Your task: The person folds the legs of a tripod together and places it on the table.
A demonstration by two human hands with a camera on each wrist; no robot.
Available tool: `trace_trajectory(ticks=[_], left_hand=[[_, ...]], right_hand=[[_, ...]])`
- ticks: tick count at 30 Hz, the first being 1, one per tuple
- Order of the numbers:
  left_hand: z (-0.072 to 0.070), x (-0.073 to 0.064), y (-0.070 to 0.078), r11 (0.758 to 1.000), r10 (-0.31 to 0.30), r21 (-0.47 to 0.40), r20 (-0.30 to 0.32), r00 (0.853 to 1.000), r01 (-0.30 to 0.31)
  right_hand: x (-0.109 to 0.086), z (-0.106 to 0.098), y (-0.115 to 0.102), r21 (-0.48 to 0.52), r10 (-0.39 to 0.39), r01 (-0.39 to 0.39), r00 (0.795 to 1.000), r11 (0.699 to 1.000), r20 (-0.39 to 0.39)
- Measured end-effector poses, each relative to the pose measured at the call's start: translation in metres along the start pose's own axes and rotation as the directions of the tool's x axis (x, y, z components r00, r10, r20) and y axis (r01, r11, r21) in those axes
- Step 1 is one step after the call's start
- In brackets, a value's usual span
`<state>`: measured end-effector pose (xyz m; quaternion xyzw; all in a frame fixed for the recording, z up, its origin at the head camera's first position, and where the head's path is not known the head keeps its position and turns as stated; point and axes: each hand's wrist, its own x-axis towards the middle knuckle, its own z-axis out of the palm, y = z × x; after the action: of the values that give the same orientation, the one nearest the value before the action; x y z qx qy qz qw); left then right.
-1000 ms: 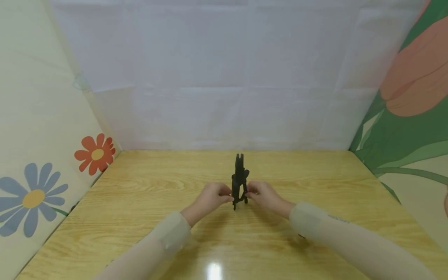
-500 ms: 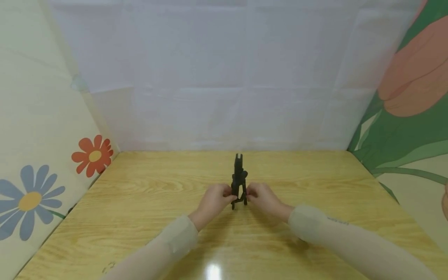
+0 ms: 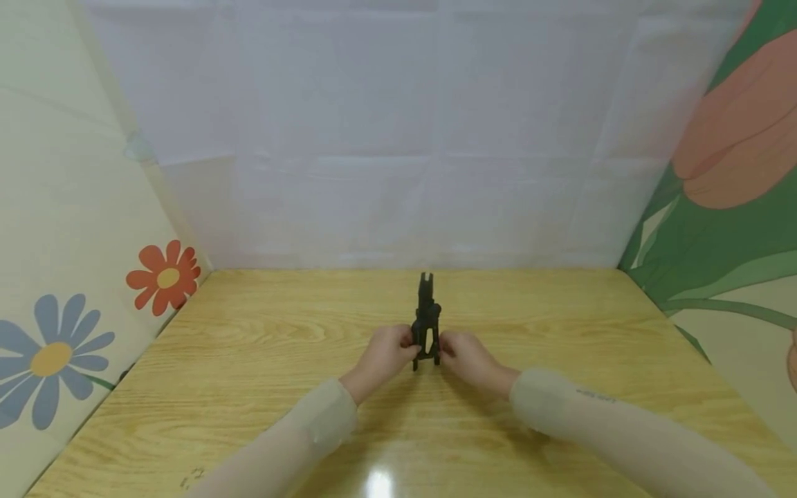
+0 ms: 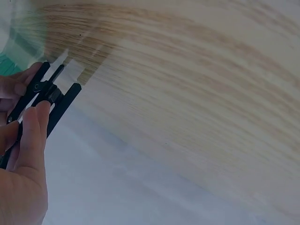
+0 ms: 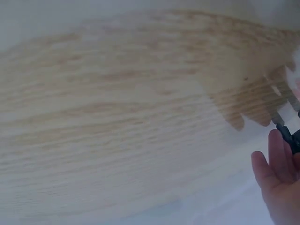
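You've got the stand (image 3: 426, 316) at mid bench (image 3: 280, 311), left hand (image 3: 385, 354) pinching its left leg (image 3: 415, 364) and right hand (image 3: 470, 357) its right leg (image 3: 437, 358), likely paired like that so it can't twist or tip.

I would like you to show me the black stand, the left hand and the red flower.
Black stand (image 3: 426, 317), head view: its middle section.
Left hand (image 3: 382, 353), head view: back of the hand.
Red flower (image 3: 168, 278), head view: its yellow centre.
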<state>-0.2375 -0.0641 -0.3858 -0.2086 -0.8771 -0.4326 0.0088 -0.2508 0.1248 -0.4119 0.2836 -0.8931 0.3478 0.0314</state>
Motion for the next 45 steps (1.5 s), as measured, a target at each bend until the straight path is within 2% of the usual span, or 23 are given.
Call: trace_trajectory(ticks=[4, 7, 11, 19, 26, 32, 40, 45], left_hand=[[0.000, 0.003, -0.001, 0.999, 0.008, -0.036, 0.022, 1.000, -0.007], [-0.001, 0.005, -0.001, 0.999, 0.030, -0.034, 0.023, 0.999, -0.029], [-0.002, 0.006, -0.001, 0.999, 0.023, -0.038, 0.023, 0.999, -0.022], [-0.004, 0.008, -0.002, 1.000, 0.013, -0.027, 0.020, 1.000, -0.012], [-0.002, 0.010, -0.003, 0.999, 0.037, 0.007, -0.005, 0.999, -0.037], [0.002, 0.010, -0.002, 0.999, 0.014, 0.032, -0.009, 1.000, -0.014], [0.003, 0.009, 0.002, 0.999, -0.009, 0.033, -0.017, 1.000, 0.010], [0.004, 0.008, 0.001, 0.999, -0.047, 0.009, -0.005, 0.999, 0.047]], right_hand=[[-0.001, 0.001, 0.002, -0.005, -0.016, 0.016, 1.000, 1.000, -0.018], [-0.001, 0.003, 0.002, -0.001, -0.040, 0.040, 0.998, 0.999, -0.043], [0.001, 0.005, 0.002, -0.009, -0.058, 0.058, 0.997, 0.998, -0.059], [0.006, 0.009, -0.003, 0.013, 0.004, -0.003, 0.997, 1.000, -0.074], [0.009, 0.013, -0.006, 0.019, 0.030, -0.028, 0.994, 0.999, -0.102], [0.010, 0.016, -0.006, 0.016, 0.034, -0.032, 0.991, 0.999, -0.128], [0.011, 0.015, -0.003, 0.036, -0.013, 0.017, 0.994, 0.999, -0.110], [0.011, 0.012, 0.000, 0.133, 0.012, -0.009, 1.000, 0.991, -0.023]])
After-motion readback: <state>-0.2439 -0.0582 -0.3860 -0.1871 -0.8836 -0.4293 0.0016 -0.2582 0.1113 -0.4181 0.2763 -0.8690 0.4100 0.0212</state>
